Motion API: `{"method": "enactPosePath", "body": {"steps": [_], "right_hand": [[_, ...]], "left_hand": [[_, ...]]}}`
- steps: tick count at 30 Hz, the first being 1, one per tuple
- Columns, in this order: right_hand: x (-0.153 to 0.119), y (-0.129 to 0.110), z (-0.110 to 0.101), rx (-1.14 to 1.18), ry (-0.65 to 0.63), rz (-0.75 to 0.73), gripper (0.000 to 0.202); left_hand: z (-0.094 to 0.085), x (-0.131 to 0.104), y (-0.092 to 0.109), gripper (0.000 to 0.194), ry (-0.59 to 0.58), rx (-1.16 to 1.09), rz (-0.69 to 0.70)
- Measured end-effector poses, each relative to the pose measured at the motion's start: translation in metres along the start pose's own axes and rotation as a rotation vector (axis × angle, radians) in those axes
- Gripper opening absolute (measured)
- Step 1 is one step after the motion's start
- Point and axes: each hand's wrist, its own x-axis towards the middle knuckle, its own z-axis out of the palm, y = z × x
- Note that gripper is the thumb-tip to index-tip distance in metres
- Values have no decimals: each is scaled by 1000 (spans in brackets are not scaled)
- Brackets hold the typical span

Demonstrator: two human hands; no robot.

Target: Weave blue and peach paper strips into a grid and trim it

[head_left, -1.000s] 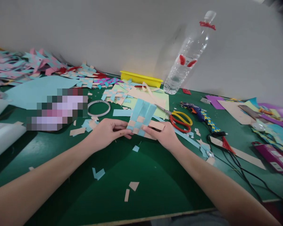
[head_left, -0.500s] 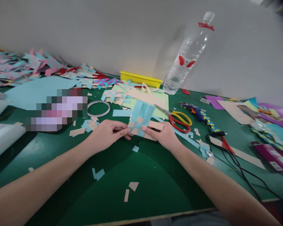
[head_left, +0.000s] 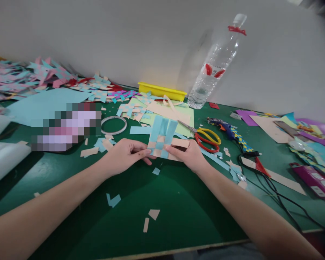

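Between my hands, above the green table, is a small woven paper piece (head_left: 159, 145) of blue and pale peach strips. Blue strips stand up from its top, and peach strips stick out to the right. My left hand (head_left: 131, 153) pinches its left lower edge with thumb and fingers. On the right side, my right hand (head_left: 188, 153) grips it, the thumb lying flat across the weave. The fingers behind the paper are partly hidden. Just beyond my right hand lie scissors (head_left: 207, 140) with red and yellow handles, their blades pointing left.
A tape roll (head_left: 114, 125) lies left of centre, near a blurred-out object (head_left: 67, 128). Woven strips pile up at the back left. A clear bottle (head_left: 216, 63) leans at the wall beside a yellow tray (head_left: 162, 91). Right are a glue gun (head_left: 227, 130) and black cables (head_left: 276, 196).
The woven piece has tilted slightly, its upright blue strips now a little more spread. Both hands keep their hold, and the rest lies as before.
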Motion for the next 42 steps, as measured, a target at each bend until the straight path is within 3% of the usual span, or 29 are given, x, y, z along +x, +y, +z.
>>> {"method": "enactPosePath", "body": {"steps": [9, 17, 24, 29, 42], "right_hand": [[-1, -8, 6, 126, 51, 94, 26], [-2, -11, 10, 179, 90, 117, 26], [-2, -9, 9, 161, 91, 107, 27], [-2, -9, 9, 139, 80, 121, 28], [-1, -11, 10, 241, 61, 138, 29]], "left_hand": [[5, -1, -1, 28, 84, -47, 36], [6, -6, 4, 47, 337, -1, 62], [9, -5, 2, 34, 292, -161, 101], [9, -4, -2, 25, 288, -155, 126], [8, -3, -2, 27, 255, -84, 177]]}}
